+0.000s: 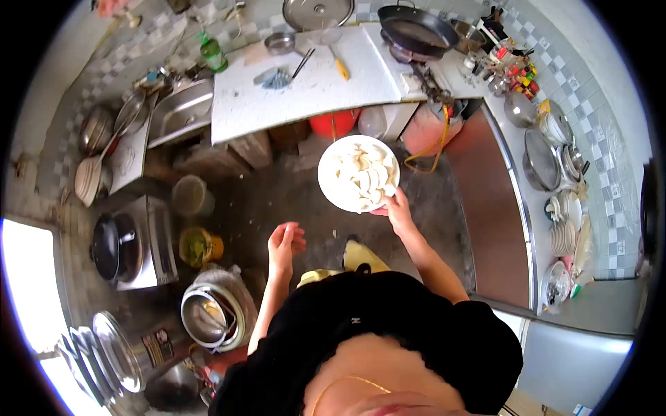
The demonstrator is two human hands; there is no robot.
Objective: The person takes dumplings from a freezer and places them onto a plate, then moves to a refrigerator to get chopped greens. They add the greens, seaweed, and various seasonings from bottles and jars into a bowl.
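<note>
My right hand (397, 212) grips the lower right rim of a white plate (329, 191), held out in front of my body above the floor. Pale, crescent-shaped pieces of food (365, 172) are heaped on it; their exact kind is not clear. To the left of the plate and apart from it, my left hand (286, 243) hangs in the air with its fingers loosely bent, the thumb apart and nothing in it.
A white counter (277, 107) runs ahead, with a green bottle (213, 53), a yellow-handled tool (341, 68) and a wok (417, 31) on a burner. Left are a sink (182, 111) and a yellow bucket (201, 247). Dishes (563, 238) line the right counter.
</note>
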